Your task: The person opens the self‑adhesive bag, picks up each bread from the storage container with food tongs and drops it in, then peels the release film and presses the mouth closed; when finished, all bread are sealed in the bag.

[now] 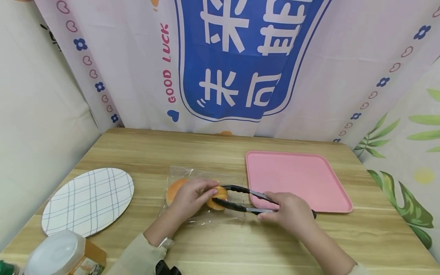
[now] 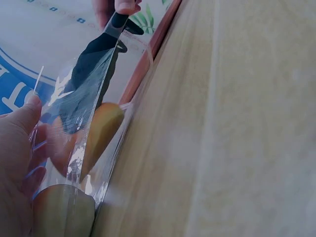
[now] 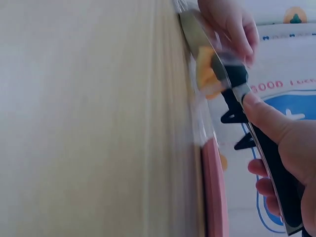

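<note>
Left hand (image 1: 194,196): thumb and fingers pinch the film of a clear plastic bag (image 1: 233,217), which lies on the wood-grain counter (image 1: 223,246). Right hand (image 1: 292,212): wrapped round the handles of a pair of tongs (image 1: 237,207), black with silvery metal sections.

Two bread rolls by the bag's film. A plain, round roll (image 1: 177,188) lies toward the left end, partly covered by the left forearm and hand. A ridged, golden roll (image 1: 217,204) sits to its right, just beside the left fingertips. The tongs reach in from the right, their dark tips one on each side of the ridged roll; left wrist view shows film across the tips and part of this roll. How firmly the tips press on it, cannot tell.

Right of the bag: a pink tray (image 1: 292,179), rectangular with rounded corners, its near left corner partly behind the tongs. Left side of counter: an oval-looking white plate (image 1: 89,202) with a blue line grid. Nearer the person, at lower left, a jar (image 1: 94,250) with pale lid and amber body, and a green cap (image 1: 7,268) cut by the frame edge. Behind the counter, a printed cloth (image 1: 137,57) with large white characters on blue.
</note>
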### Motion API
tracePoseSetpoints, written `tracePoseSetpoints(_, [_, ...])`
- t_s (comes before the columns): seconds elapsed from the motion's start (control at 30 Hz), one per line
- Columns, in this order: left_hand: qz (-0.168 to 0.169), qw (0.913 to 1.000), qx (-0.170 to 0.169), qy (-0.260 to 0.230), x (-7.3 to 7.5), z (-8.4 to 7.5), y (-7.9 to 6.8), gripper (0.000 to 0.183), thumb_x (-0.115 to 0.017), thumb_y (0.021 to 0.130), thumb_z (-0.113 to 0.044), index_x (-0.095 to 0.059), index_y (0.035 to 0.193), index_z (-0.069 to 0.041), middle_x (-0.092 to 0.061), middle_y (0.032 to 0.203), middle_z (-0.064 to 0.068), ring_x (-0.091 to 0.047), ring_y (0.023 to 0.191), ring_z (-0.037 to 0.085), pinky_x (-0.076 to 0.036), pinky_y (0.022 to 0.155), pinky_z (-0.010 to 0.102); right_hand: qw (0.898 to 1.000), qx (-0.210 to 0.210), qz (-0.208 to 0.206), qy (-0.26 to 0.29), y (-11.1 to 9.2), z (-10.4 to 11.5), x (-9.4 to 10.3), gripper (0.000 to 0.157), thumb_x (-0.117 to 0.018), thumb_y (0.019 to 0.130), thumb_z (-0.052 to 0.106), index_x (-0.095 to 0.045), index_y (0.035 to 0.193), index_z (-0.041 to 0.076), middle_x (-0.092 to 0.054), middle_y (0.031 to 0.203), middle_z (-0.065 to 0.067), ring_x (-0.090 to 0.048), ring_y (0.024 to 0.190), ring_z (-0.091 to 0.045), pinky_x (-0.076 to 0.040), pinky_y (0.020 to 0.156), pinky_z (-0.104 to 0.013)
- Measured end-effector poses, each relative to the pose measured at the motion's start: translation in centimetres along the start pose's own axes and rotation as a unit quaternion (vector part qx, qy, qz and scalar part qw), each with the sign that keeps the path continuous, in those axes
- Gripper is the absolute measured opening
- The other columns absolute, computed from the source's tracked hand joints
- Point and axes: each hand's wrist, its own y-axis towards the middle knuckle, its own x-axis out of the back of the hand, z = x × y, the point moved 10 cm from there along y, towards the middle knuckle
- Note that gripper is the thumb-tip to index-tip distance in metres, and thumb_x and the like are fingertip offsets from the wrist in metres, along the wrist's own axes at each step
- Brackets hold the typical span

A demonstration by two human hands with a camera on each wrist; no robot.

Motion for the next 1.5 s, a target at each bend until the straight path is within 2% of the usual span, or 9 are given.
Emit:
tracePoseSetpoints(0.33, [-0.002,1.0000,-0.001,-0.003,0.0,-0.2,0.0,0.018,-0.073,0.087,-0.019,-0.075,0.104,-0.012,-0.075,0.107,0.002,-0.070,0.102,0.020,-0.058,0.089,0.037,0.999,-0.001,-0.031,-0.031,-0.4,1.3,-0.3,0.067,-0.085,0.062,0.051,-0.072,0.119,0.019,-0.075,0.110,-0.002,-0.070,0.103,-0.027,-0.058,0.080,-0.045])
tracePoseSetpoints(0.53, [0.002,1.0000,0.009,0.003,-0.2,0.0,0.1,0.019,-0.073,0.087,-0.018,-0.075,0.105,-0.013,-0.075,0.108,0.002,-0.070,0.103,0.020,-0.058,0.090,0.037,0.999,-0.003,-0.009,-0.036,-0.3,1.4,-0.5,0.069,-0.084,0.064,0.053,-0.070,0.122,0.018,-0.074,0.113,-0.004,-0.069,0.105,-0.028,-0.058,0.082,-0.046])
tracePoseSetpoints(0.9, [0.008,0.9997,0.021,0.006,-0.3,0.4,0.0,0.020,-0.072,0.089,-0.022,-0.074,0.106,-0.012,-0.075,0.109,0.003,-0.070,0.102,0.020,-0.058,0.089,0.037,1.000,-0.008,0.015,-0.010,0.1,0.5,-0.3,0.077,-0.086,0.063,0.056,-0.066,0.128,0.018,-0.071,0.119,-0.006,-0.067,0.111,-0.028,-0.056,0.091,-0.047])
tracePoseSetpoints(1.03, [0.007,0.9998,0.016,0.003,-0.3,0.3,0.0,0.020,-0.072,0.089,-0.021,-0.074,0.106,-0.011,-0.075,0.108,0.003,-0.070,0.101,0.020,-0.059,0.087,0.036,1.000,-0.010,0.018,-0.012,-0.2,-0.7,0.2,0.080,-0.085,0.063,0.058,-0.065,0.129,0.018,-0.070,0.122,-0.005,-0.066,0.113,-0.029,-0.055,0.091,-0.050])
tracePoseSetpoints(1.23, [0.008,0.9998,0.017,0.001,-0.5,0.2,0.2,0.020,-0.072,0.089,-0.020,-0.075,0.106,-0.010,-0.075,0.107,0.003,-0.070,0.101,0.020,-0.059,0.088,0.036,1.000,-0.007,0.004,-0.008,-1.4,-3.4,2.0,0.080,-0.084,0.062,0.061,-0.067,0.126,0.017,-0.071,0.119,-0.006,-0.066,0.111,-0.032,-0.054,0.091,-0.052])
tracePoseSetpoints(1.33, [0.008,0.9998,0.019,0.002,-0.5,0.3,0.1,0.020,-0.072,0.089,-0.020,-0.075,0.106,-0.010,-0.075,0.107,0.002,-0.071,0.101,0.020,-0.059,0.088,0.036,1.000,-0.018,-0.008,0.002,-2.2,-5.3,3.0,0.082,-0.084,0.061,0.061,-0.066,0.126,0.014,-0.071,0.119,-0.010,-0.065,0.110,-0.036,-0.053,0.091,-0.055])
tracePoseSetpoints(1.5, [0.004,0.9998,0.020,0.006,-0.4,0.4,0.0,0.019,-0.072,0.088,-0.020,-0.075,0.105,-0.011,-0.075,0.106,0.002,-0.070,0.100,0.019,-0.058,0.088,0.036,0.998,-0.064,-0.008,0.021,-3.4,-9.0,4.3,0.096,-0.084,0.063,0.061,-0.056,0.135,0.003,-0.063,0.127,-0.025,-0.060,0.114,-0.046,-0.051,0.090,-0.061])
